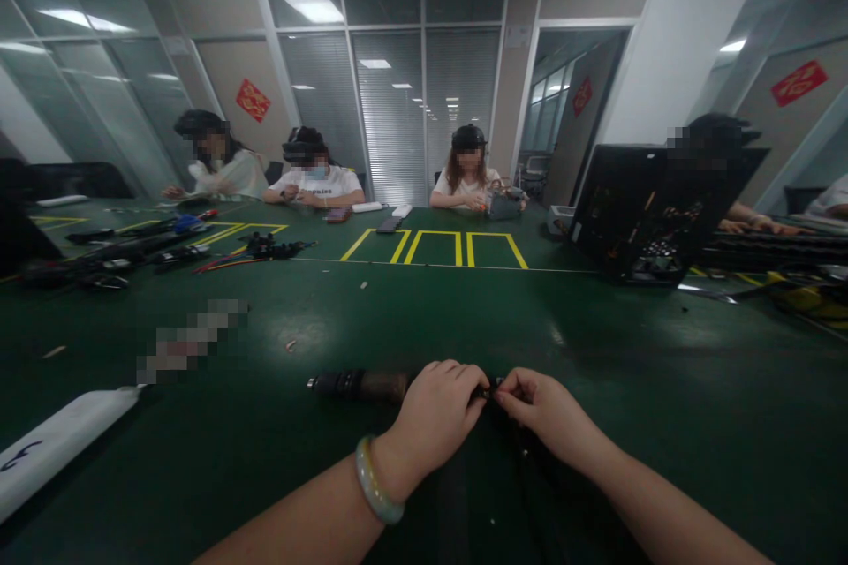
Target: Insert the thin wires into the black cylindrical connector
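A dark, cylindrical electric screwdriver point(381, 385) lies along the green table point(278, 477), its silver tip pointing left. My left hand point(441, 410), with a pale bangle at the wrist, is wrapped over the tool's rear part. Just past that end, my right hand point(547, 410) is closed in a pinch beside my left fingertips. What the right fingers hold is small and mostly covered; it may be the tool's cable end. A dark cord point(526, 459) seems to run down the table below the right hand.
At left lies a long white object point(66, 441) with a handwritten mark. Dark cables point(258, 247) are heaped farther back. A black computer case point(636, 216) stands at right. Several people in headgear sit across the table, near yellow tape outlines point(434, 234).
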`<action>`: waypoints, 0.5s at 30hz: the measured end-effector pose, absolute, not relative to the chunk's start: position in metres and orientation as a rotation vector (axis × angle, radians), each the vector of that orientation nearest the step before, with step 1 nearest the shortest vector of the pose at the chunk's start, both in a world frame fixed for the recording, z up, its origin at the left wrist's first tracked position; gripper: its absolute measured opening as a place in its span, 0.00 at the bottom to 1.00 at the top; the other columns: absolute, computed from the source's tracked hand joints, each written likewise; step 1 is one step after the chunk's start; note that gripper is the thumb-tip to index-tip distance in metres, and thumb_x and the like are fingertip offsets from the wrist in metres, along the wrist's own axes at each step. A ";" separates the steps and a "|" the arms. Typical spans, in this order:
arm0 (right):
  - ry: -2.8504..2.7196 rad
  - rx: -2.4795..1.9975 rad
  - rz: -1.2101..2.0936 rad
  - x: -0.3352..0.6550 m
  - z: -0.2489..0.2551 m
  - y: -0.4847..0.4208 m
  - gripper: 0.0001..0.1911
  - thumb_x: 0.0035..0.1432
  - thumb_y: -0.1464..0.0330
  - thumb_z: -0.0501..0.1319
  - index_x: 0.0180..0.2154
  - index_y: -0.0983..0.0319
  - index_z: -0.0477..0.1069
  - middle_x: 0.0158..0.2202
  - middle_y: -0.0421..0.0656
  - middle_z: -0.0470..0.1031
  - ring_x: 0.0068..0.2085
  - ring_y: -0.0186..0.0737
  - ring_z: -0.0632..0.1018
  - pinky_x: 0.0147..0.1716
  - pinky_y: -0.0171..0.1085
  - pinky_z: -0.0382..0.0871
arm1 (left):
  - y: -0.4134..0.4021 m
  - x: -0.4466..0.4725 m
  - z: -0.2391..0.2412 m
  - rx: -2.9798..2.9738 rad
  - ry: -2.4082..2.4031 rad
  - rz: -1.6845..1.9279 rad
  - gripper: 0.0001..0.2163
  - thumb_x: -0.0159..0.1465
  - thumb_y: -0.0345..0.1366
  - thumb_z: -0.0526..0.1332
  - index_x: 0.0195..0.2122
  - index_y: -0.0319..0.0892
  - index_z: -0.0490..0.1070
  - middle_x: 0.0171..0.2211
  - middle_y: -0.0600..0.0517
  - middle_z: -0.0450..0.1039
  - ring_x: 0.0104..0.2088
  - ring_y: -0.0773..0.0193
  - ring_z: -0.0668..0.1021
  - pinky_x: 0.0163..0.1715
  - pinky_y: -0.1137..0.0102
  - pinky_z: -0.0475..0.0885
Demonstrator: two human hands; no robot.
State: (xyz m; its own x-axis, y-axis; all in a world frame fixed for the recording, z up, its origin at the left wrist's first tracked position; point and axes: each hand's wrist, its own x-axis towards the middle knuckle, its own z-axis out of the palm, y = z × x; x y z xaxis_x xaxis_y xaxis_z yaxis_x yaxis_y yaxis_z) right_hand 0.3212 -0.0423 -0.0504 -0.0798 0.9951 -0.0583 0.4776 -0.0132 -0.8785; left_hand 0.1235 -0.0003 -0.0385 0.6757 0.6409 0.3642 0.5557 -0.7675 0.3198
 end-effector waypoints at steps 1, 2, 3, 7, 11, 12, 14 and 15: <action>-1.633 -1.544 1.023 0.321 -0.051 -0.042 0.08 0.61 0.63 0.60 0.34 0.62 0.71 0.28 0.38 0.73 0.28 0.35 0.73 0.26 0.29 0.64 | 0.000 0.124 -0.039 2.703 0.979 0.692 0.08 0.63 0.30 0.63 0.42 0.45 0.68 0.40 0.55 0.73 0.42 0.59 0.73 0.44 0.62 0.65; -1.642 -1.538 1.013 0.322 -0.052 -0.041 0.08 0.61 0.64 0.61 0.33 0.62 0.71 0.28 0.38 0.73 0.28 0.35 0.73 0.26 0.29 0.64 | 0.000 0.124 -0.040 2.701 0.979 0.693 0.07 0.63 0.31 0.63 0.41 0.45 0.68 0.40 0.54 0.73 0.42 0.59 0.73 0.44 0.62 0.65; -1.653 -1.534 1.006 0.322 -0.052 -0.041 0.08 0.61 0.64 0.61 0.33 0.62 0.71 0.28 0.38 0.73 0.29 0.35 0.73 0.26 0.29 0.64 | 0.001 0.124 -0.040 2.701 0.975 0.692 0.07 0.62 0.31 0.63 0.40 0.45 0.69 0.40 0.54 0.73 0.42 0.59 0.73 0.45 0.62 0.65; -1.698 -1.519 0.983 0.324 -0.057 -0.039 0.07 0.61 0.66 0.60 0.34 0.62 0.72 0.29 0.38 0.74 0.30 0.35 0.74 0.27 0.30 0.63 | 0.001 0.124 -0.040 2.707 0.947 0.700 0.06 0.62 0.29 0.63 0.39 0.45 0.69 0.40 0.55 0.74 0.43 0.59 0.73 0.45 0.63 0.65; -1.741 -1.535 0.925 0.326 -0.058 -0.040 0.05 0.60 0.66 0.61 0.33 0.62 0.72 0.29 0.38 0.75 0.30 0.36 0.74 0.26 0.30 0.63 | -0.001 0.123 -0.037 2.718 0.917 0.694 0.07 0.62 0.28 0.62 0.40 0.45 0.70 0.40 0.55 0.74 0.43 0.59 0.73 0.45 0.63 0.65; -1.747 -1.540 0.926 0.326 -0.057 -0.041 0.05 0.60 0.66 0.61 0.33 0.62 0.72 0.29 0.38 0.75 0.29 0.35 0.74 0.26 0.29 0.63 | -0.001 0.123 -0.036 2.720 0.912 0.688 0.07 0.61 0.28 0.62 0.39 0.45 0.70 0.39 0.55 0.74 0.42 0.59 0.72 0.44 0.63 0.64; -1.753 -1.541 0.956 0.326 -0.055 -0.043 0.05 0.60 0.66 0.61 0.34 0.61 0.72 0.28 0.38 0.75 0.27 0.34 0.73 0.24 0.29 0.63 | -0.002 0.122 -0.036 2.722 0.908 0.675 0.07 0.61 0.28 0.62 0.39 0.45 0.71 0.38 0.55 0.74 0.42 0.59 0.72 0.43 0.63 0.64; -1.755 -1.537 0.976 0.325 -0.054 -0.043 0.05 0.61 0.66 0.60 0.34 0.61 0.72 0.28 0.37 0.75 0.27 0.34 0.73 0.23 0.28 0.63 | -0.002 0.122 -0.036 2.723 0.907 0.670 0.06 0.61 0.28 0.62 0.38 0.45 0.71 0.38 0.56 0.74 0.41 0.59 0.72 0.43 0.63 0.64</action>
State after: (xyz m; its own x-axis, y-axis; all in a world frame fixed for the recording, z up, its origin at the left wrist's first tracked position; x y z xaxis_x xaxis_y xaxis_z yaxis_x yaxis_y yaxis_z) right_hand 0.3253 -0.0434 -0.0537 -0.1466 0.9888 -0.0279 0.5452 0.0572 -0.8363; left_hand 0.1224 -0.0019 -0.0357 0.7099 0.6072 0.3568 0.5197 -0.7935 0.3166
